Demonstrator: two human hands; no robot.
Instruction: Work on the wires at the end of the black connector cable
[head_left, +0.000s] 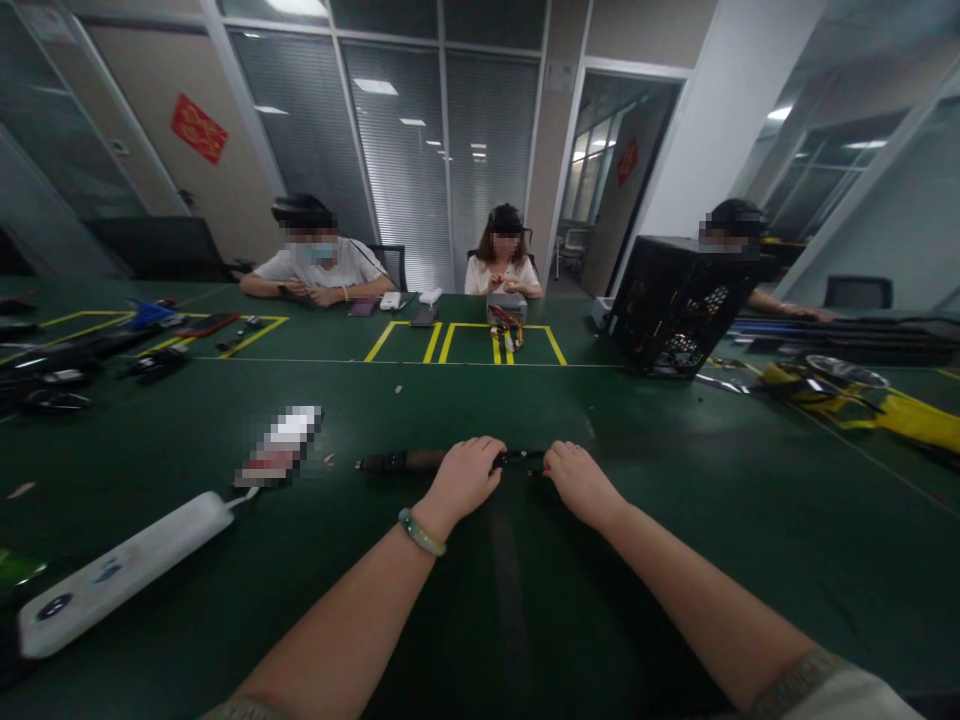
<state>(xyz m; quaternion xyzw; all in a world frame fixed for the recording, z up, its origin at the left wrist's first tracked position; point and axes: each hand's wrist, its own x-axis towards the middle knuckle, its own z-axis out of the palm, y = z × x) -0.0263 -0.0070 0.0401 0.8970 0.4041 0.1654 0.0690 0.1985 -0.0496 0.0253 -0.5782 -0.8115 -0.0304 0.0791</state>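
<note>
One dark rod-like tool (pixel 390 463) is stretched across the middle of the green surface (pixel 525 400), pretty much in line with its far edge. It's wrapped by the left hand's (pixel 466 478) fingers just past a brownish section. At the tool's right end the right hand's (pixel 581 482) fingers are curled in, though whether anything's actually pinched can't be told. Toward the surface's left edge a long white gadget (pixel 127 570) is laid at a slant, and a black computer case (pixel 660 310) is parked toward the far right corner.
</note>
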